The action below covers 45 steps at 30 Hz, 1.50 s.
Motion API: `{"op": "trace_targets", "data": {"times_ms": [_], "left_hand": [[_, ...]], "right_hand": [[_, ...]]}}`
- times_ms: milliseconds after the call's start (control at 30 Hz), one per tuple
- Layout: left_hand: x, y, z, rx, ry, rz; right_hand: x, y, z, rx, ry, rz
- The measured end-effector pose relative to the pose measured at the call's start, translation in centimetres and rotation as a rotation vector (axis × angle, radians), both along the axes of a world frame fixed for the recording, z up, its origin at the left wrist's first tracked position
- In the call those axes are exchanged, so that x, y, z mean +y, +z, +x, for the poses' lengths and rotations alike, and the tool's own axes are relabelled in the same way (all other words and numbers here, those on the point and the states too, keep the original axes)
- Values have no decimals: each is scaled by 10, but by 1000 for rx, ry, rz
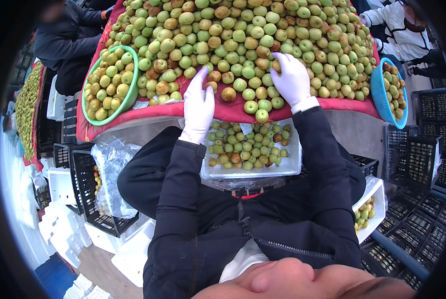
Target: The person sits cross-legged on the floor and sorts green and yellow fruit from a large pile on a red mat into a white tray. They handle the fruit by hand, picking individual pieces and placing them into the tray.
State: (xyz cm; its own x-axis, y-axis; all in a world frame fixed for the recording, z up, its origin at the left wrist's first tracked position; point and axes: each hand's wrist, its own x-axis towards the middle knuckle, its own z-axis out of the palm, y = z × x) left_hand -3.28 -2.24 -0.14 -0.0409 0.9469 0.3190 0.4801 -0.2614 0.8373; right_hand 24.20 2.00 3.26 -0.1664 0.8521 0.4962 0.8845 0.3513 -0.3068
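A large heap of green and brown jujubes (241, 35) covers the red cloth (223, 110) in front of me. My left hand (199, 106), in a white glove, is at the heap's near edge with thumb and fingers apart. Beside its thumb tip lies a brownish jujube (211, 87). Farther right, my white-gloved right hand (293, 80) reaches over the heap. A brown jujube (275, 65) shows between its thumb and index finger; whether it is gripped cannot be told. Several loose jujubes (261, 116) lie between my hands. Below, a white foam box (253, 172) holds more jujubes.
A green basket (135, 80) of jujubes stands at the left corner, a blue basket (380, 93) at the right. Black crates (83, 183) and white foam boxes (135, 254) are on my left. Another foam box (376, 209) is at my right. People sit at both sides.
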Motion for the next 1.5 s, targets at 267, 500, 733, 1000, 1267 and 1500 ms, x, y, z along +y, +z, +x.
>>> {"op": "trace_targets", "data": {"times_ms": [267,500,733,1000,1267,1500], "left_hand": [[-43,19,23,-811,-342,-484],[-55,8,17,-1079,-313,-782],[-61,0,12,-1098,-264,-728],[-33,28,-5,-565,-89,-326],[9,10,3,340,-15,86],[3,5,0,31,-69,-142]], "right_hand": [[-80,-2,-48,1113,395,-485],[-45,2,-67,442,518,-292],[17,-31,-91,-132,559,-163],[-70,-18,-41,-5,606,-334],[-86,-24,-34,-109,55,-266],[-65,-18,23,109,12,49]]}}
